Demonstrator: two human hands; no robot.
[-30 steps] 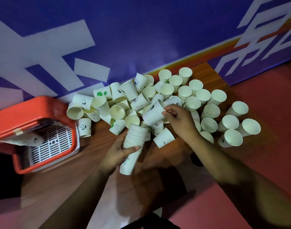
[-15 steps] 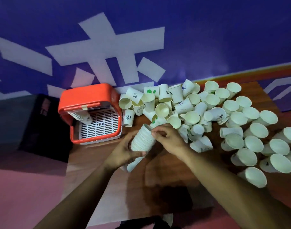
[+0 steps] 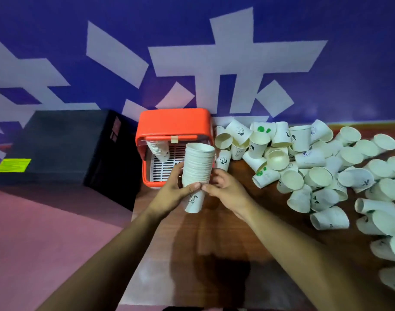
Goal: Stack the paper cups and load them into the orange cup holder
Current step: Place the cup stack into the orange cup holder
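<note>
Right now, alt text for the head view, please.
The left hand and right hand grip a tall stack of nested paper cups in front of the orange cup holder, which already holds a shorter stack. Many loose cups lie scattered on the wooden table to the right.

We read the orange cup holder (image 3: 173, 122) as smooth, glossy plastic, with a white plastic grid (image 3: 160, 169) in its base. Just in front of it, the stack of cups (image 3: 197, 169) is matt white paper (ridged where the rims nest). Right of the holder, the loose cups (image 3: 320, 176) are the same matt paper, lying on a table (image 3: 225, 232) of brown wood grain with a soft sheen. Left of the holder, the black box (image 3: 57, 149) looks matt.
</note>
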